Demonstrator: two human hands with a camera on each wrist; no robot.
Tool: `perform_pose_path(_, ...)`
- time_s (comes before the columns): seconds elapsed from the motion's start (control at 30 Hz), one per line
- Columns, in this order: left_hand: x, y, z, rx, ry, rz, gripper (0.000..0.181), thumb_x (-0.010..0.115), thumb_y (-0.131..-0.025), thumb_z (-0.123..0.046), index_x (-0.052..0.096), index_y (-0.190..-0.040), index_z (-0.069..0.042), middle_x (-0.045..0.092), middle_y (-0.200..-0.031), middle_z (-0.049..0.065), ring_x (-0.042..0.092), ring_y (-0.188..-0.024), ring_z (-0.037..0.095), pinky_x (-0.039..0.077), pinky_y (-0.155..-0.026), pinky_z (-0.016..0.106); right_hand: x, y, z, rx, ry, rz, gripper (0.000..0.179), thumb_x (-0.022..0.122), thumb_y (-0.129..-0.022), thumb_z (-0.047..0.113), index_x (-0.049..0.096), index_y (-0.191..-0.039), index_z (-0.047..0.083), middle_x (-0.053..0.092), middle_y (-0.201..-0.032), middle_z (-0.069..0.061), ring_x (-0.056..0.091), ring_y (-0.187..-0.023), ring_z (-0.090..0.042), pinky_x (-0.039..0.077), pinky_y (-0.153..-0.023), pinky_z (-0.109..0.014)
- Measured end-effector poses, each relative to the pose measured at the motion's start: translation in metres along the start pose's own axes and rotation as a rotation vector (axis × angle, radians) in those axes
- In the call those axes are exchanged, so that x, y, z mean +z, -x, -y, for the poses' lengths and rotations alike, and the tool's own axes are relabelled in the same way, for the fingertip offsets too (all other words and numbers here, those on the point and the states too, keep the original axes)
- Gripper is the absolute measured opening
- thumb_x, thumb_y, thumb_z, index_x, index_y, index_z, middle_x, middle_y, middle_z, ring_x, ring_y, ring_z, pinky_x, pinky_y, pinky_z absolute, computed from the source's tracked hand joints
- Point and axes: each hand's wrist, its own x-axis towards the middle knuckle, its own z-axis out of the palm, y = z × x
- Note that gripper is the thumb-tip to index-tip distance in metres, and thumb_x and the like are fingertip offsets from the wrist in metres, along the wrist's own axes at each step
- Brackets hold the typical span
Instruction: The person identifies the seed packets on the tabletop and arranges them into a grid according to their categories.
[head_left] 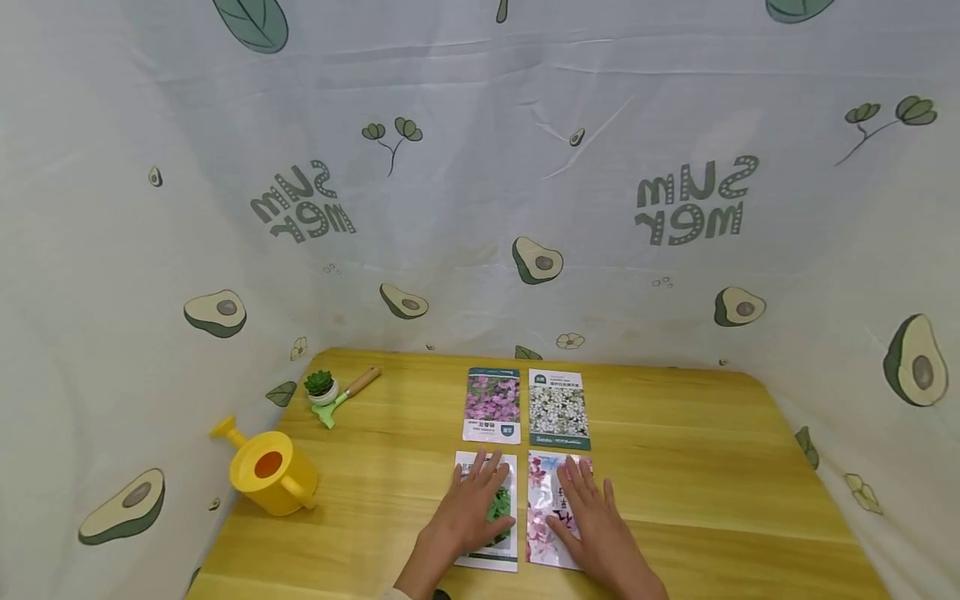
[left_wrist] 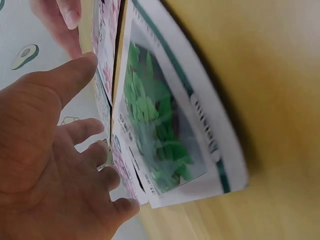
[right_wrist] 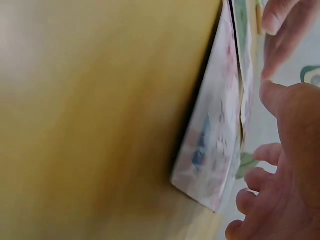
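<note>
Four is avoided here: several seed packets lie in a two-by-two block on the wooden table. My left hand (head_left: pixel 467 510), fingers spread, is over the front-left packet (left_wrist: pixel 155 115), which shows green leaves. Over the pink-flowered front-right packet (head_left: pixel 542 542) is my right hand (head_left: pixel 596 525), its fingers also spread. In the wrist views both palms face the packets with nothing gripped. Behind them lie a purple-flowered packet (head_left: pixel 492 400) on the left and a white-flowered packet (head_left: pixel 558 408) on the right.
A yellow watering can (head_left: pixel 292 475) stands at the table's left side. Behind it are a small potted succulent (head_left: pixel 321 385) and a green hand rake with a wooden handle (head_left: pixel 363 382). A white printed curtain (head_left: pixel 465 208) surrounds the wooden table (head_left: pixel 675 467).
</note>
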Motion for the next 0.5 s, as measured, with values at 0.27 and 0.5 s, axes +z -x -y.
perform_pose_path(0.27, 0.016, 0.012, 0.004, 0.028, -0.006, -0.029, 0.08, 0.075, -0.101, -0.04, 0.04, -0.168, -0.012, 0.028, -0.178, 0.008, 0.022, -0.165, 0.036, 0.029, -0.126, 0.068, 0.008, 0.01, 0.0, -0.039, 0.027, -0.002, 0.074, 0.075, -0.099, 0.04, 0.053, -0.157, -0.001, 0.038, -0.17, -0.023, 0.032, -0.157, -0.05, 0.021, -0.122, -0.078)
perform_pose_path(0.5, 0.026, 0.012, 0.011, 0.012, -0.031, 0.0, 0.078, 0.074, -0.102, -0.039, 0.04, -0.168, -0.016, 0.027, -0.178, 0.002, 0.021, -0.165, 0.033, 0.024, -0.129, 0.064, 0.011, 0.011, -0.011, -0.045, 0.016, 0.02, 0.073, 0.074, -0.099, 0.044, 0.054, -0.157, 0.003, 0.035, -0.172, -0.02, 0.03, -0.158, -0.049, 0.017, -0.12, -0.082)
